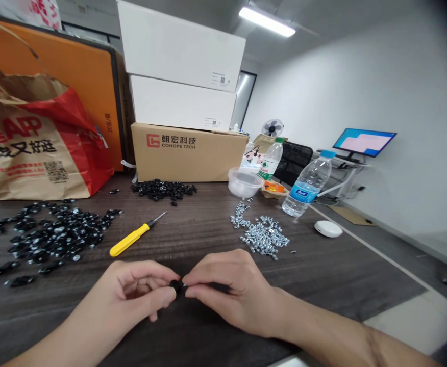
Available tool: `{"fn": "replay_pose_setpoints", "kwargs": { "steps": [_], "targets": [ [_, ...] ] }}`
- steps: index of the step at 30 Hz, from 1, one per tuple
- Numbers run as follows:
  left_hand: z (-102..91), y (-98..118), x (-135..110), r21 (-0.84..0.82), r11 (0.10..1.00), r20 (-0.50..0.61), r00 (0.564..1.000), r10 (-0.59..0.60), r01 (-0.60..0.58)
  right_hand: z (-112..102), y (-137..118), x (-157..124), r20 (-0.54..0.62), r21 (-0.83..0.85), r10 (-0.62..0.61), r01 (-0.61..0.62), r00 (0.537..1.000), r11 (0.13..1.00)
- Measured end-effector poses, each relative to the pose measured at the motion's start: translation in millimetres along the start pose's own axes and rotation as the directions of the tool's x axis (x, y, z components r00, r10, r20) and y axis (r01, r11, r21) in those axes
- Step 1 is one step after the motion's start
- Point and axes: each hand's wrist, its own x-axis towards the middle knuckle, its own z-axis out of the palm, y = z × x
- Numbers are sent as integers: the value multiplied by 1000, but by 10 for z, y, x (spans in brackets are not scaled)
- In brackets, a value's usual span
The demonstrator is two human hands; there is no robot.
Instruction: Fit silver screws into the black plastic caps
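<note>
My left hand (139, 295) and my right hand (227, 293) meet at the near edge of a dark wood table (193, 234). The left thumb and forefinger pinch a small black round part (175, 286). Against that part the right fingertips are pinched together, on something too small to make out, perhaps a screw. A heap of silver screws (262, 235) lies just beyond my right hand. Black parts with metal centres (51, 237) are spread at the left. Between the two heaps lies a yellow-handled screwdriver (133, 238).
At the back stand a second heap of black parts (164, 189), a brown carton (187, 152) under two white boxes, and a red and brown paper bag (40, 142). A clear plastic bowl (243, 182), two water bottles (307, 183) and a white disc (328, 229) stand to the right.
</note>
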Motion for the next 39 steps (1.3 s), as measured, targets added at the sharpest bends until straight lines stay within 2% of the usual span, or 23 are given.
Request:
{"fn": "replay_pose_setpoints", "kwargs": {
  "steps": [3, 7, 12, 16, 20, 24, 27, 31, 35, 39],
  "targets": [
    [19, 55, -31, 19, 1000, 25, 999, 22, -22, 11, -3, -4, 15, -11, 16, -15, 1000, 1000],
    [36, 69, -58, 38, 999, 29, 999, -32, 30, 31, -10, -6, -6, -16, 61, -61, 998, 998],
    [39, 56, -49, 3, 999, 38, 998, -49, 48, 40, -25, -10, -19, 5, 32, -32, 999, 999],
    [33, 107, -40, 67, 996, 34, 997, -67, 65, 33, -30, -14, -3, -8, 37, -37, 999, 999],
    [16, 120, -21, -20, 1000, 15, 1000, -22, 22, 27, -29, -13, -8, -18, 34, -34, 999, 999],
    [-21, 65, 25, -113, 993, -8, 999, -40, 38, 22, -37, -4, -20, -34, 66, -66, 998, 997],
    [-43, 44, 58, -163, 986, 16, 999, -34, 36, 19, -42, 0, -23, -36, 66, -67, 998, 997],
    [-24, 135, 37, -209, 975, 35, 997, -64, 70, 15, -41, 2, -28, -44, 42, -43, 999, 998],
    [11, 243, -29, -171, 975, -11, 989, -148, 144, 9, -41, 5, -41, -29, -5, 4, 999, 1000],
    [-8, 204, -20, -105, 986, 10, 992, -125, 126, 12, -36, 0, -49, -22, -3, 2, 999, 1000]
  ]
}}
